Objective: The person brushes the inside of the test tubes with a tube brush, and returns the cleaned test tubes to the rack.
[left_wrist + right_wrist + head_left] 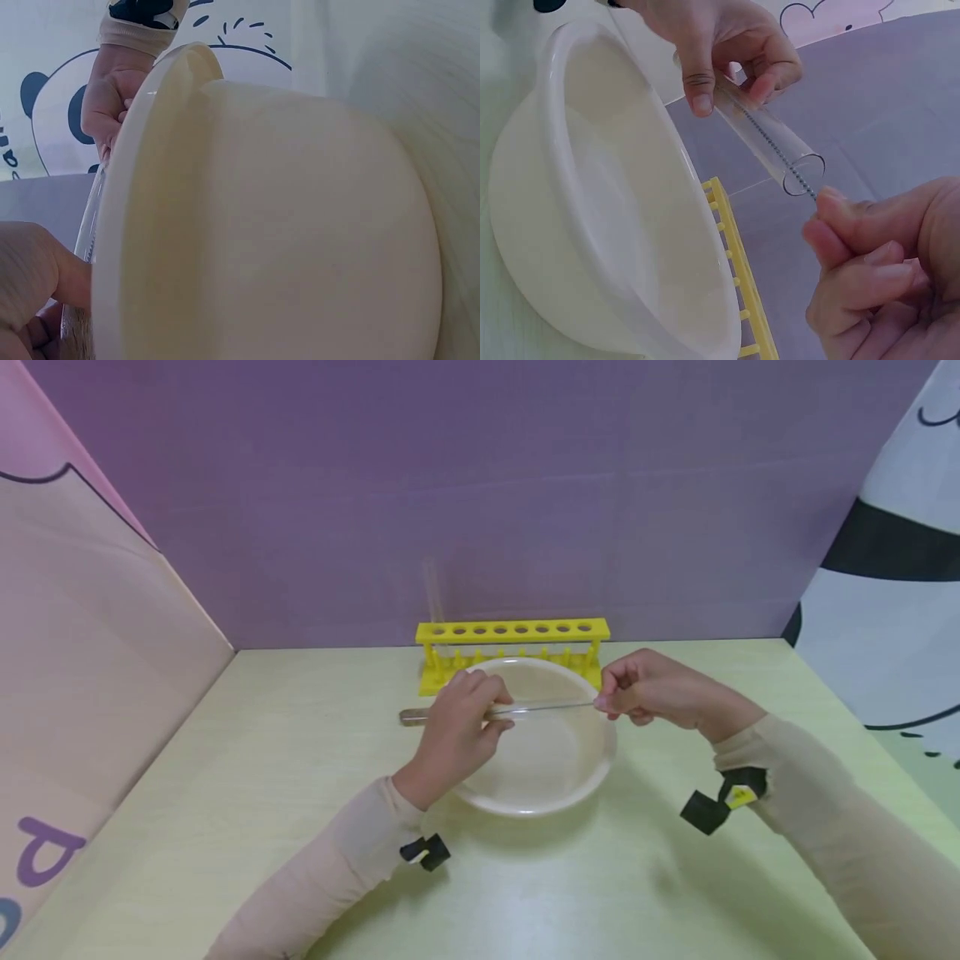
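My left hand [465,722] grips a clear glass test tube [791,144] held nearly level above a white basin [525,812]. Inside the tube is a test tube brush [776,148] with a twisted wire stem; brownish bristles fill the tube's closed end, left of my left hand. My right hand [660,692] pinches the wire between thumb and forefinger, just outside the tube's open mouth. In the left wrist view the basin's side hides much of the tube. The right wrist view shows both hands and the wire running into the tube.
Behind the basin stands a yellow test tube rack [513,638] with a row of holes. Another clear tube [432,593] rises upright at its left end. A purple wall [465,493] closes off the table's back, with printed panels on both sides.
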Demonstrator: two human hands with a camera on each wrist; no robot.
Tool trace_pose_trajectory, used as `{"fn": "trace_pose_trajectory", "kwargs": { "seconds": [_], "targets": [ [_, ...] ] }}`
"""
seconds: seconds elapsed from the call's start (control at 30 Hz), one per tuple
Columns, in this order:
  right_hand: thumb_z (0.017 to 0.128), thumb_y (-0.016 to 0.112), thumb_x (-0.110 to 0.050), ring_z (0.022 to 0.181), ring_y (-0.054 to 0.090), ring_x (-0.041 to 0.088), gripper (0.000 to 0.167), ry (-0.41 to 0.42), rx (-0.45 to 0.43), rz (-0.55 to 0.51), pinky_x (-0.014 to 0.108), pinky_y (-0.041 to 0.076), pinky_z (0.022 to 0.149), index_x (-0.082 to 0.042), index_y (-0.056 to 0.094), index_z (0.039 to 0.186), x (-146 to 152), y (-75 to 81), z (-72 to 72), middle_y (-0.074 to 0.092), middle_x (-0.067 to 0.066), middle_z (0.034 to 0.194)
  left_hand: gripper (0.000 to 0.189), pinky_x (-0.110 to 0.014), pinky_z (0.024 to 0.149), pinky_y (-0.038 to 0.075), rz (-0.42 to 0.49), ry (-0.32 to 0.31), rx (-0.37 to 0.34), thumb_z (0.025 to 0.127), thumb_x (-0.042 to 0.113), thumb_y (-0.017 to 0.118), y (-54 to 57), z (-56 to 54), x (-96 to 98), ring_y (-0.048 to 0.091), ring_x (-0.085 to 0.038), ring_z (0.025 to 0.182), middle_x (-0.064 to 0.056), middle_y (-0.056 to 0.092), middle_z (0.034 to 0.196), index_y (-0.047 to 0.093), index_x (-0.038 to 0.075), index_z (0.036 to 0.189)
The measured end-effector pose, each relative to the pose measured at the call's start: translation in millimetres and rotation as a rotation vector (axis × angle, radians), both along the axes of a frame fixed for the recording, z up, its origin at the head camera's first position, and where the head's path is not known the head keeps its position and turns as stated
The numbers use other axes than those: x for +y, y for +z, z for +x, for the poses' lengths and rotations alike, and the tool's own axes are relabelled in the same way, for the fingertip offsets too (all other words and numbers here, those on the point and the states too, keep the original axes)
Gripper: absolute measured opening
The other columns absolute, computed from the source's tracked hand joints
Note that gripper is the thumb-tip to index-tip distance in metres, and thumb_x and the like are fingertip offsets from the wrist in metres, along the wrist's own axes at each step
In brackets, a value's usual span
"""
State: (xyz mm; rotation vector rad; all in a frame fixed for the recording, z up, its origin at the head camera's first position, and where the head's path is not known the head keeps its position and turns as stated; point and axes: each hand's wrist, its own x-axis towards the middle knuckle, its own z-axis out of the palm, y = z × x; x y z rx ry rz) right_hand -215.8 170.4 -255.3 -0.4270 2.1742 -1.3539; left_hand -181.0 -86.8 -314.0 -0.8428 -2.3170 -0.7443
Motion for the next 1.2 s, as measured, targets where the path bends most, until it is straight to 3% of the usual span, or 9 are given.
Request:
{"fn": "trace_pose_trajectory", "kwargs": {
  "seconds": [0.57,0.83,1.2],
  "targets": [
    [0.086,0.064,-0.001,0.049,0.036,0.009,0.013,-0.04,0.177,0.066,0.022,0.031,0.047,0.003,0.055,0.077,-4,-1.6,6.3,0.044,0.0,0.058,0.025,-0.027,0.066,0.042,-0.024,-0.004,-0.005,0.072,0.006,0.08,3.9,0.6,-4.0,0.051,-0.017,0.073,-0.002,0.064,0.082,0.06,0.008,0.087],
    [0.085,0.067,-0.004,0.051,0.035,0.008,0.013,-0.058,0.373,0.142,0.022,0.029,0.046,0.0,0.058,0.076,-2,-4.1,11.0,0.048,-0.001,0.06,0.022,-0.027,0.064,0.044,-0.053,-0.019,0.0,0.074,0.009,0.079,3.4,0.2,-4.1,0.055,-0.015,0.071,-0.003,0.067,0.084,0.064,0.007,0.09],
    [0.082,0.068,0.003,0.05,0.036,0.009,0.016,-0.102,0.615,0.199,0.021,0.03,0.044,-0.004,0.059,0.071,-7,-10.0,24.0,0.054,0.003,0.062,0.02,-0.025,0.062,0.044,-0.106,-0.03,-0.014,0.079,0.012,0.076,6.9,2.4,-6.2,0.054,-0.015,0.068,-0.003,0.07,0.088,0.068,0.005,0.096]
  ]
}}
